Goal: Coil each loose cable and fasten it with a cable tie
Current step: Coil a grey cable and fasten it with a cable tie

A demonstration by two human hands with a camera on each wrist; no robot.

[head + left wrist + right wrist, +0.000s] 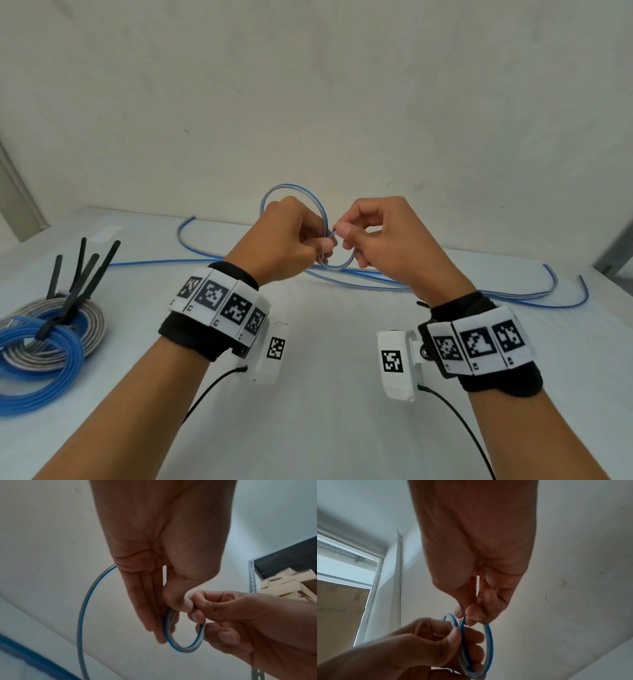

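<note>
Both hands are raised over the white table [325, 394], working a thin blue-and-grey cable [337, 266]. My left hand [323, 249] pinches the small coil between thumb and fingers; a wider loop [291, 187] arcs behind its knuckles. My right hand [344, 233] pinches the same cable right beside the left thumb. In the left wrist view the left hand [171, 618] holds the small coil [185, 649] and the right hand [240, 615] grips its top. From the right wrist, the right hand [465, 616] pinches the cable [489, 642] above the left hand [428, 642]. The rest of the cable [445, 291] trails loose across the table.
Finished coils of blue and grey cable [51, 332] lie at the table's left, bound with black cable ties [85, 270] that stick up. A wall rises right behind the table. A metal shelf post [252, 581] with cardboard boxes [288, 582] stands to the right.
</note>
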